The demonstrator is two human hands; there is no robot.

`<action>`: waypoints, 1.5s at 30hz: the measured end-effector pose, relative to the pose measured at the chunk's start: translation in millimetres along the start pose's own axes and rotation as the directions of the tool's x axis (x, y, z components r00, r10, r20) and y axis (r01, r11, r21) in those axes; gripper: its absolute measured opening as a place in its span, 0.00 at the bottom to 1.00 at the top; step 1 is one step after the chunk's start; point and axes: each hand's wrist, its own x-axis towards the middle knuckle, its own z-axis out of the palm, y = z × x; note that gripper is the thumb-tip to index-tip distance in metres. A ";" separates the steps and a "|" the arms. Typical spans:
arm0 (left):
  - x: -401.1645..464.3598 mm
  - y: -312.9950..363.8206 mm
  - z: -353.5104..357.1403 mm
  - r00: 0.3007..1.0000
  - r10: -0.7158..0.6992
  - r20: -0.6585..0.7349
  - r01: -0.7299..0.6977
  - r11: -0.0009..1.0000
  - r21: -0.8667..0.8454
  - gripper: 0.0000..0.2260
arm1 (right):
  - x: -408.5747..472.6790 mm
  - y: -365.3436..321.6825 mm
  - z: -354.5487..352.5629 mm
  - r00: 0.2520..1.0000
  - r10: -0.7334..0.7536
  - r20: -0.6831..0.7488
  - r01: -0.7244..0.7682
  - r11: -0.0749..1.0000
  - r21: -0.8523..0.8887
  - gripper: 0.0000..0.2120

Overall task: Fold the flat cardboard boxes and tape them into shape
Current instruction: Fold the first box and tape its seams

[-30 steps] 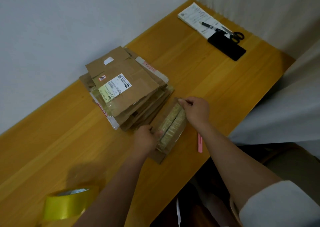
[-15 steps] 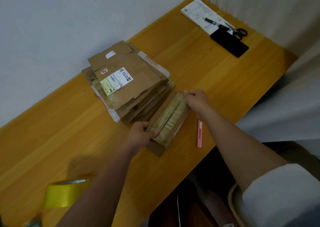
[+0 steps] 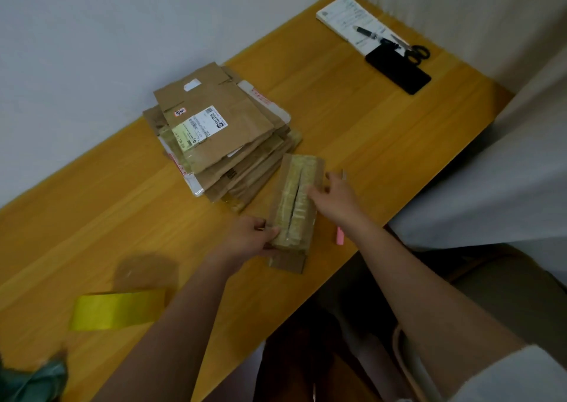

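While we hold the small box (image 3: 295, 203) near the table (image 3: 368, 143) front edge, just beside the flat cardboard stack (image 3: 221, 139), our left hand (image 3: 245, 240) grips its near end to steady it. Our right hand (image 3: 334, 196) rests loosely spread on the right flap. Its taped seam gapes; we cannot see any contents.

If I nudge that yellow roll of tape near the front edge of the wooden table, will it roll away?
The yellow roll of tape probably would roll: it seems to stand on its curved rim. With a hollow core it is likely light, so a gentle push may do. Its glossy band looks smooth, perhaps slippery on the wooden table.
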 end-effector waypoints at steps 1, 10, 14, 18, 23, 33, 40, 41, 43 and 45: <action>-3.1 -0.1 2.3 1.000 0.006 0.013 -0.006 1.000 -0.004 0.11 | -10.3 8.5 6.8 0.998 -0.015 0.060 0.017 0.999 -0.032 0.29; -19.9 -25.8 24.3 0.969 0.196 -0.151 -0.208 0.976 -0.065 0.11 | -39.8 35.3 13.4 0.940 -0.276 0.201 0.308 0.939 -0.152 0.31; -25.7 -38.5 36.9 0.926 0.273 -0.263 -0.323 0.930 -0.174 0.12 | -48.7 47.7 12.8 0.936 -0.315 0.159 0.319 0.948 0.001 0.34; -30.7 -43.6 44.3 0.912 0.310 -0.268 -0.366 0.910 -0.194 0.14 | -61.4 52.6 21.8 0.942 -0.304 0.143 0.311 0.950 -0.031 0.38; -29.8 -45.6 42.7 0.903 0.337 -0.265 -0.381 0.915 -0.135 0.15 | -59.1 55.0 27.3 0.953 -0.262 0.154 0.270 0.962 -0.032 0.36; -27.3 -45.6 35.6 0.888 0.423 -0.182 -0.410 0.906 0.107 0.16 | -63.4 82.2 38.2 0.970 -0.241 0.041 0.244 0.968 -0.062 0.29; -66.7 -66.0 -20.2 0.811 0.549 -0.204 -0.428 0.793 0.433 0.16 | -105.7 77.5 56.7 0.812 -0.307 -0.497 0.308 0.948 -0.083 0.28; -75.9 -68.1 -35.1 0.784 0.581 -0.219 -0.434 0.765 0.476 0.14 | -112.2 70.5 62.9 0.716 -0.366 -0.595 0.381 0.918 -0.108 0.24; -91.0 -73.2 -66.8 0.726 0.636 -0.260 -0.441 0.722 0.533 0.12 | -125.6 52.3 81.6 0.582 -0.486 -0.652 0.505 0.844 -0.178 0.17; -105.0 -81.1 -99.0 0.708 0.641 -0.296 -0.376 0.697 0.610 0.12 | -137.4 34.9 110.5 0.603 -0.573 -0.556 0.574 0.795 -0.197 0.13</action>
